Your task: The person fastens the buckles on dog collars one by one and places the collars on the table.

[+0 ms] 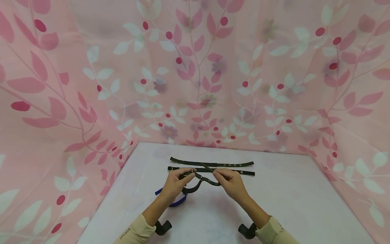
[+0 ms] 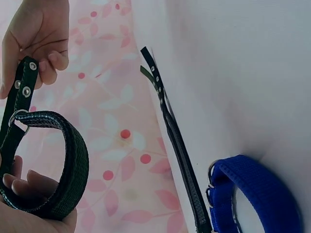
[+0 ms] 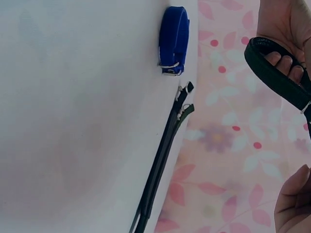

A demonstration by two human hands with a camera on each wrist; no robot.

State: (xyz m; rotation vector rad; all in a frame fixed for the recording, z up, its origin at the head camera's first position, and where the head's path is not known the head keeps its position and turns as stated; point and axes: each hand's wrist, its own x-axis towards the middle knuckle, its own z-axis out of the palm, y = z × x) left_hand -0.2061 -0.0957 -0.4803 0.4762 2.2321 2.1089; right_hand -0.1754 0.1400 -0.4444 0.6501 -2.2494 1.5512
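The green collar (image 2: 77, 155) is in the air over the table (image 1: 289, 203), held between two hands, its long axis going from left to right. The left hand (image 1: 175, 184) is nearer to its loop (image 1: 192, 190), with fingers curled about the band; the right hand (image 1: 233, 183) pinches the tail (image 2: 25, 73) with eyelets between thumb and fingers. Just beside the left hand, partly hidden below it, lies a blue collar (image 2: 267, 184). Farther out, a far strap (image 1: 217, 164) and a near strap (image 1: 247, 173) lie along the same direction. I see no container.
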